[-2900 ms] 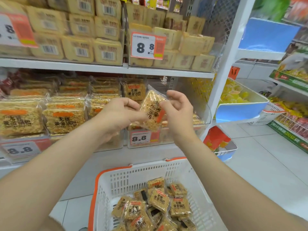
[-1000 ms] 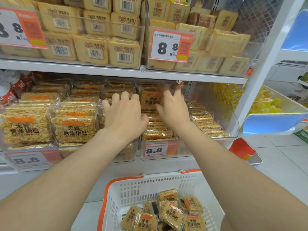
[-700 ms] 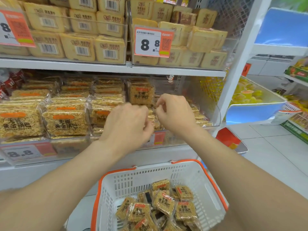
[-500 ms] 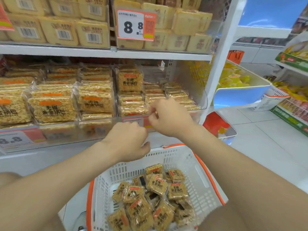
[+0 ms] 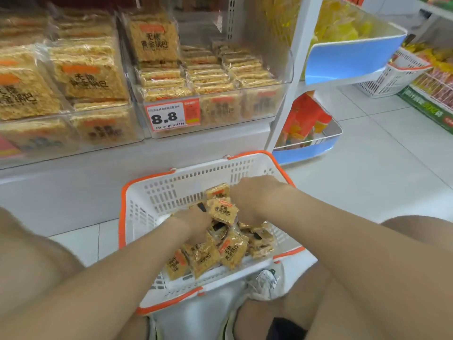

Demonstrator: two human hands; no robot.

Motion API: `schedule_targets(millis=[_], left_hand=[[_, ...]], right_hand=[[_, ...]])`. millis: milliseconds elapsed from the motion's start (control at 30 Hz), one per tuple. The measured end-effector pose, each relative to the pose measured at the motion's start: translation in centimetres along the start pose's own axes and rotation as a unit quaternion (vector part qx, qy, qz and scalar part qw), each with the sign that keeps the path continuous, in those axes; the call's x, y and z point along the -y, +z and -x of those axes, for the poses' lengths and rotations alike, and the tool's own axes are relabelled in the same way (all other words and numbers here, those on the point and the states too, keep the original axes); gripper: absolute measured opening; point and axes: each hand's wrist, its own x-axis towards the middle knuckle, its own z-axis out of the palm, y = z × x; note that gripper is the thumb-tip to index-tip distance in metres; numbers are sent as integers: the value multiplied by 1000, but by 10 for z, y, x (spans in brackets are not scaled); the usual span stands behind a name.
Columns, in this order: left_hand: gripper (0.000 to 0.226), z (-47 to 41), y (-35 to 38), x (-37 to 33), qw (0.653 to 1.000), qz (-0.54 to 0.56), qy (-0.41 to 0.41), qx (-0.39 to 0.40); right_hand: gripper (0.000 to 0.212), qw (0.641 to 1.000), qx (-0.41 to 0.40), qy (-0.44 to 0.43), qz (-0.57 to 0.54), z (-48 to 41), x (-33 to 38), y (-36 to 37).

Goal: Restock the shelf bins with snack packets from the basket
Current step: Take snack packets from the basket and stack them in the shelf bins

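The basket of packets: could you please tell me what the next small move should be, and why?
Probably lift the packet lying between the left hand and right hand out of the basket, toward the 8.8 bin: both hands are down among the packets, and that bin's stacks leave room.

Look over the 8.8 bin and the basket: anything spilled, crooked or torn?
Nothing spilled or torn that I can see. One packet stands upright at the back left of the bin while the rest lie in flat stacks; possibly a display facing. The loose packets in the basket lie in a jumbled heap.
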Motion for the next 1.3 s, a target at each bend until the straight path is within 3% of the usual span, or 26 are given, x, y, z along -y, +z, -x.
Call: schedule_targets(millis=[33,100,167,233,467,533,633,767,900,1000,1133,1300], left_hand=[[17,-5,14,2,1000,6,1,6],[66,-14,39,5,1000,21,4,11],[107,-18,55,4,999,34,11,34],[120,-24,66,5,998,30,23,53],[83,-26,58,2,995,-92,33,-10],[59,-27,54,1,995,-83,38,-30],[35,-22,49,1,998,-6,56,-15],[38,-18,55,11,984,172,47,26],[36,-12,28,21,952,294,46,-68],[33,0,-17,24,905,379,59,-184],[25,31,-82,24,841,453,120,-271],[28,86,-140,31,791,501,129,-327]], right_hand=[[12,1000,16,-10,-8,-2,2,-1],[10,999,12,-35,-22,-9,5,-4],[21,998,-8,-58,-37,-17,7,-9],[30,996,-23,-74,-52,-25,8,-14],[35,994,-44,-87,-44,-38,5,-29],[35,995,-43,-86,-33,-39,2,-29],[33,995,-44,-88,-29,-38,0,-28],[37,995,-29,-88,-37,-33,-2,-27],[32,996,-36,-68,-51,-30,-13,-34],[35,996,-42,-42,-62,-28,-24,-41],[43,995,-56,-24,-82,-19,-35,-55],[45,964,-126,2,-236,-4,-47,-84]])
